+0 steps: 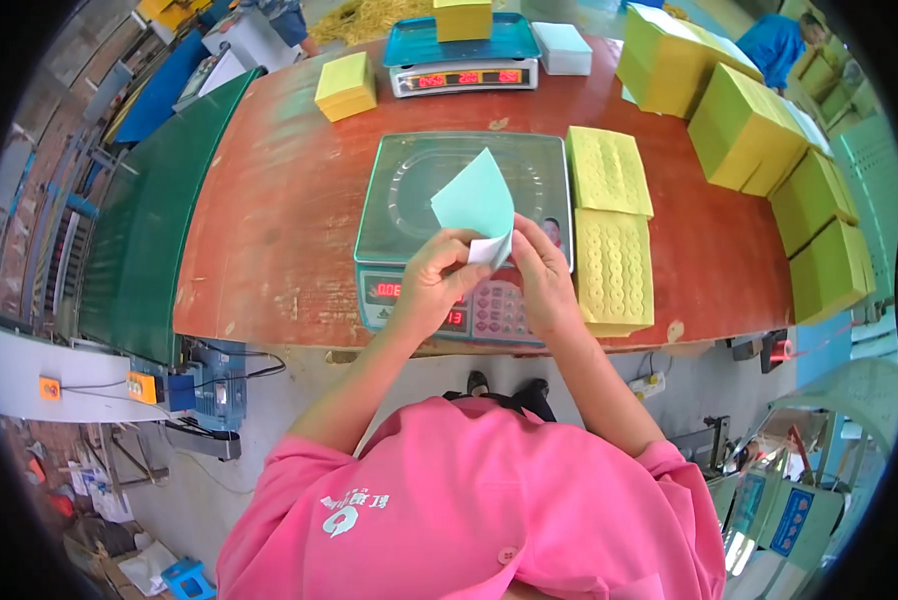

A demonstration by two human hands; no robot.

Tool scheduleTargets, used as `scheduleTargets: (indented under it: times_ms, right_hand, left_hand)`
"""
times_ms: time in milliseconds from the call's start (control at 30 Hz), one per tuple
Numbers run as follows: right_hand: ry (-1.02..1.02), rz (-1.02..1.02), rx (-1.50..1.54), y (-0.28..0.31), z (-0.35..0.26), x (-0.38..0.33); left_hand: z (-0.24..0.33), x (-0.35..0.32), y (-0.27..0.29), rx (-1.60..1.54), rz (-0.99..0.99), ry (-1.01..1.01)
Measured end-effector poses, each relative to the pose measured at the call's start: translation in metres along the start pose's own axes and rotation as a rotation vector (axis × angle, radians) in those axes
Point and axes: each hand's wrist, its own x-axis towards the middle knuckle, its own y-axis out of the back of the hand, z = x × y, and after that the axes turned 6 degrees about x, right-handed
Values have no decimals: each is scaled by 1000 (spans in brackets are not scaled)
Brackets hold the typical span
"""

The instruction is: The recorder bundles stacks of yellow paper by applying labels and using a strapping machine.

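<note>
Both my hands hold a small mint-green sheet of paper, white on its underside, over a digital counting scale. My left hand pinches its lower left edge. Closed around the curled right edge is my right hand. Whether it is one sheet or a thin stack I cannot tell. The scale's glass-like platform bears nothing, and my hands partly cover its red display and keypad. Right beside the scale stand stacks of yellow perforated paper, close to my right hand.
A second scale with a blue tray carries a yellow stack at the back of the red-brown table. A small yellow block lies left of it. Tall yellow paper stacks line the right edge. A green conveyor belt runs along the left.
</note>
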Motion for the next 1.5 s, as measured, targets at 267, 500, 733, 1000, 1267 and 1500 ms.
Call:
scheduleTargets:
  times_ms: [267, 500, 733, 1000, 1267, 1500]
  right_hand:
    - [28, 40, -81, 13, -3, 19]
    - [74, -41, -474, 7, -24, 16]
    - [33, -56, -696, -11, -35, 8]
    - [37, -124, -484, -1, -32, 8]
    - [-16, -134, -575, 0, -38, 6]
    - [15, -96, -591, 8, -35, 11]
  left_hand:
    - [-20, 9, 11, -351, -6, 284]
    - [-6, 30, 15, -391, -106, 262]
    - [2, 40, 7, -212, 42, 325]
    - [-5, 40, 4, -340, 62, 335]
    - [-4, 38, 4, -320, 74, 343]
    - [-4, 36, 4, -332, 59, 339]
